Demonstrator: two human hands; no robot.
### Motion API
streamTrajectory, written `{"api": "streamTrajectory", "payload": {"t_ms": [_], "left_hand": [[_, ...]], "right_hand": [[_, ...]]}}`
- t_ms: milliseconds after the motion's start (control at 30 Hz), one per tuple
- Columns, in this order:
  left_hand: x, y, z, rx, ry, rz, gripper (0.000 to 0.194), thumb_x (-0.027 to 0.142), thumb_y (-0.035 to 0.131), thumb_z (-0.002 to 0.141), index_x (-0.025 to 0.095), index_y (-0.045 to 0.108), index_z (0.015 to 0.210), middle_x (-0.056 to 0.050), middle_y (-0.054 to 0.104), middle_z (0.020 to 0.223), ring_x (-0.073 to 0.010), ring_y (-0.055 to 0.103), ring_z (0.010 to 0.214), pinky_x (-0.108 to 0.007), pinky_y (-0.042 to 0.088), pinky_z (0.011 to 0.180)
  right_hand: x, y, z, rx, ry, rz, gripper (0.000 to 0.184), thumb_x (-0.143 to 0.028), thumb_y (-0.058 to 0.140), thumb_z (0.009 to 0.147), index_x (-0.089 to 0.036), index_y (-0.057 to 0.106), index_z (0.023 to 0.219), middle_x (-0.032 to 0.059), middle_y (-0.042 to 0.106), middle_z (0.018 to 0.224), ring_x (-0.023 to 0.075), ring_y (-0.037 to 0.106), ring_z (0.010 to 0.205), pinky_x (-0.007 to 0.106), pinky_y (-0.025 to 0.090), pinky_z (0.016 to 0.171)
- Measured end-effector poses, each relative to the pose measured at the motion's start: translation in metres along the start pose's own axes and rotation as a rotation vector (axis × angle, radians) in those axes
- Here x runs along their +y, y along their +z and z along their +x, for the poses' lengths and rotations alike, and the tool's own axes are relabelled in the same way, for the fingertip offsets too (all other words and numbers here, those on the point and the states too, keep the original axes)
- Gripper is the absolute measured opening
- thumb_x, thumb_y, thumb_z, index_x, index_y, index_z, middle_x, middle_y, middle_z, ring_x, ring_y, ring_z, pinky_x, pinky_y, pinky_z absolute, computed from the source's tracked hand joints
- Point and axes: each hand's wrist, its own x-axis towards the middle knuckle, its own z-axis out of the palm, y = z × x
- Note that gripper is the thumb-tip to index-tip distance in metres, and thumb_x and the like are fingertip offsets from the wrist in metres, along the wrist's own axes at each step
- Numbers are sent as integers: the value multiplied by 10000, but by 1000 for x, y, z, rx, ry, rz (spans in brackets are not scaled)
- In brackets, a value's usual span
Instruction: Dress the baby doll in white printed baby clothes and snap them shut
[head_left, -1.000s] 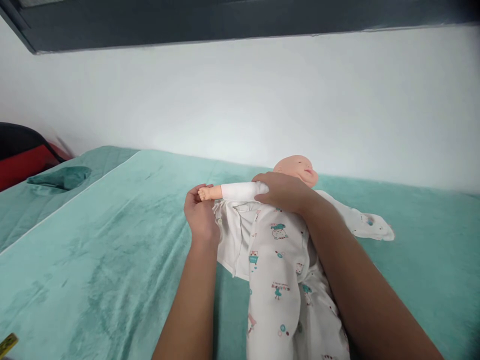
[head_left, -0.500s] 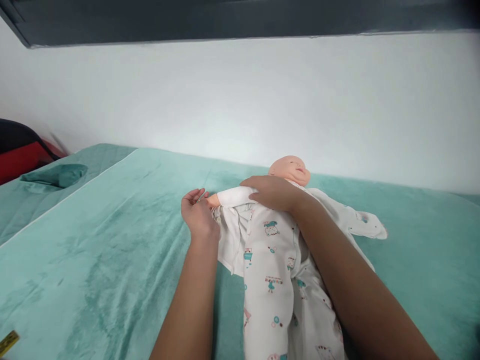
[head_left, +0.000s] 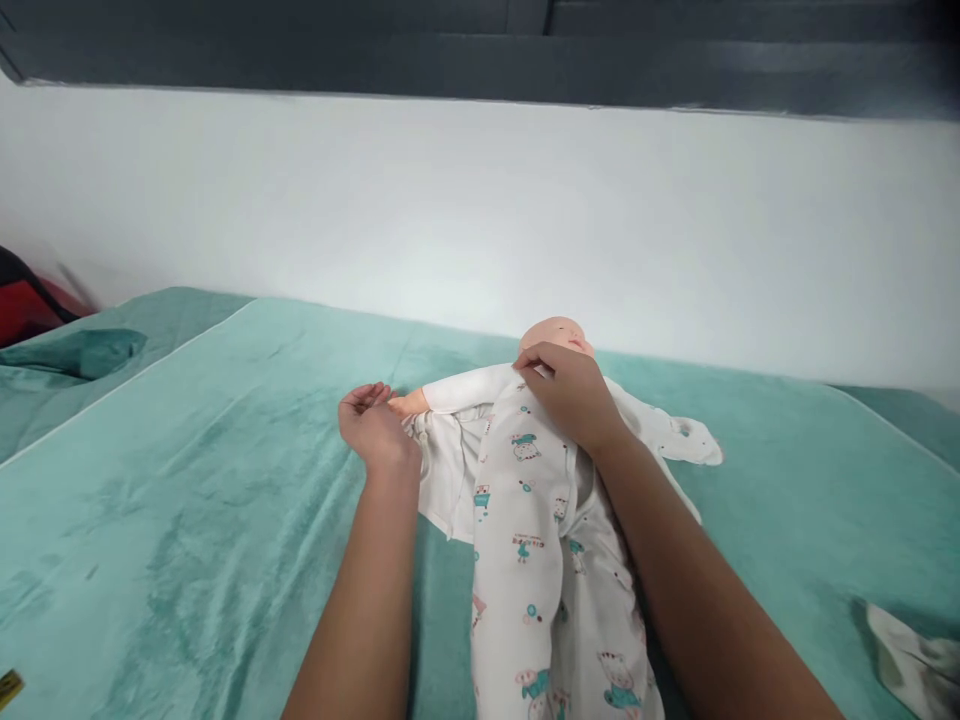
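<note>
A baby doll [head_left: 544, 333] lies on its back on the bed, its head toward the wall. Its arm, in a plain white sleeve [head_left: 463, 390], stretches out to the left. My left hand [head_left: 375, 428] is closed on the doll's hand [head_left: 412, 403] at the cuff end. The doll wears a white printed romper [head_left: 521, 520] with animal figures, its legs toward me. At the chest and shoulder, my right hand [head_left: 574, 395] pinches the romper's edge. Another printed sleeve [head_left: 691, 440] lies flat on the right. My right hand covers the doll's neck and part of its chest.
A green plush sheet [head_left: 225, 500] covers the bed, with a white wall [head_left: 337, 200] behind. White cloth [head_left: 911, 660] lies at the lower right. Dark green fabric [head_left: 82, 355] and a red and black item [head_left: 30, 305] are at the left. A dark panel [head_left: 450, 65] hangs above.
My right hand has gone from lying over the doll's upper arm to pinching the romper near its shoulder. My left hand keeps the doll's hand. The view has shifted slightly right.
</note>
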Motion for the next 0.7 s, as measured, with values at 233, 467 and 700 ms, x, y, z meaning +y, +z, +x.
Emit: {"api": "streamTrajectory", "payload": {"t_ms": [233, 467, 700], "left_hand": [[8, 8, -16, -12, 304, 187, 270, 62, 442, 605, 190, 544, 819, 1, 581, 858, -137, 596, 898, -318, 466, 907], [14, 18, -30, -103, 366, 192, 137, 109, 539, 706, 193, 582, 805, 4, 606, 848, -139, 601, 872, -316, 482, 897], [37, 30, -78, -926, -154, 100, 169, 272, 713, 752, 178, 705, 893, -21, 658, 778, -133, 606, 653, -263, 504, 597]], "right_hand": [[27, -14, -55, 376, 164, 261, 117, -309, 583, 825, -226, 646, 879, 34, 694, 925, 196, 636, 877, 362, 504, 863], [34, -10, -60, 421, 228, 498, 123, -285, 676, 754, -231, 635, 856, 9, 669, 854, 172, 623, 806, 328, 516, 797], [15, -15, -61, 349, 176, 690, 169, -230, 698, 752, -232, 644, 912, 5, 668, 864, 153, 624, 804, 303, 510, 777]]}}
